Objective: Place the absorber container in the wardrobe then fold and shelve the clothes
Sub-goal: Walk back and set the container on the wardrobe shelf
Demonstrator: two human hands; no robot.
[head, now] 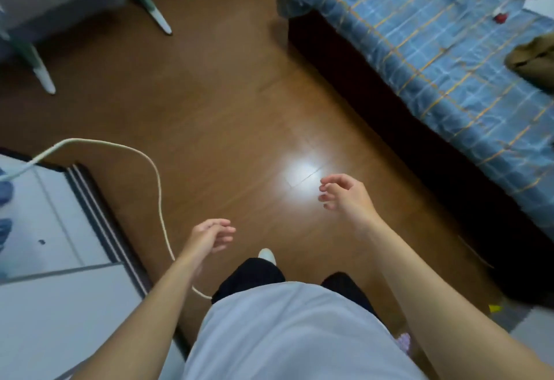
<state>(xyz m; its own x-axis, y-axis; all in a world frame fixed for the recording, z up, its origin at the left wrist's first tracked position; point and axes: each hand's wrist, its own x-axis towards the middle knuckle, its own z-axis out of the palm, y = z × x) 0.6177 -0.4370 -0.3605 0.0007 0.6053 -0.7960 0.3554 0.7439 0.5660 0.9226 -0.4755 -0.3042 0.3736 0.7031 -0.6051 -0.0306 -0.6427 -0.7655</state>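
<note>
Left hand (209,237) and right hand (344,194) are held empty, fingers loosely curled. Olive garment (530,56) is noted on bed (419,65) at 2 o'clock; absorber container is not identified. Risk: white cord (156,176), looped at 9 o'clock, could be caught underfoot in walking.

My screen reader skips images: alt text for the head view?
A person stands on a brown floor, left hand and right hand open and empty. A blue checked bed stands right, a white cord loops left.
</note>
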